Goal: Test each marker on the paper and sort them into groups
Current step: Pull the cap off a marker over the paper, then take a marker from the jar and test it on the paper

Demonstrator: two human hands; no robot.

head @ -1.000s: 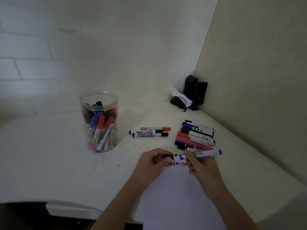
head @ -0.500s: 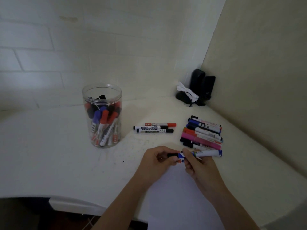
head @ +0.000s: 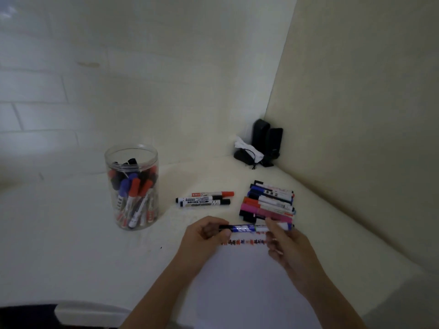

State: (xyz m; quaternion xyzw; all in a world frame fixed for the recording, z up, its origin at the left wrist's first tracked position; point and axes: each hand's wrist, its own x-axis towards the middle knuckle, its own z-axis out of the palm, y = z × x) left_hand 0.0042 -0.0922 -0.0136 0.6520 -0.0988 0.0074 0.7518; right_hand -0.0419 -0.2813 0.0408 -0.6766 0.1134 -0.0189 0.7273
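Here's the blue marker (head: 255,227), held level between both hands just above the top edge of the paper (head: 249,281), right over a row of little test scribbles (head: 244,242). The left hand (head: 204,236) has its fingers curled round the dark cap end, the right hand (head: 287,248) pinches the barrel near the far end, a grip that looks set for pulling the cap off or pushing it on; which one, I can't tell. Just behind, touching nothing in the hands, lies the sorted pile (head: 269,201) of markers stacked side by side, and to its left a smaller pair (head: 204,199), red-capped and black-capped, kept apart as a separate group, I'd say. Further left stands the clear jar (head: 132,186), still full of markers, so plenty remains. The worktop (head: 59,233) runs into a corner, wall close on the right beside the pile, dark gadgets (head: 263,144) tucked at the back. Open room lies left, between jar and paper.
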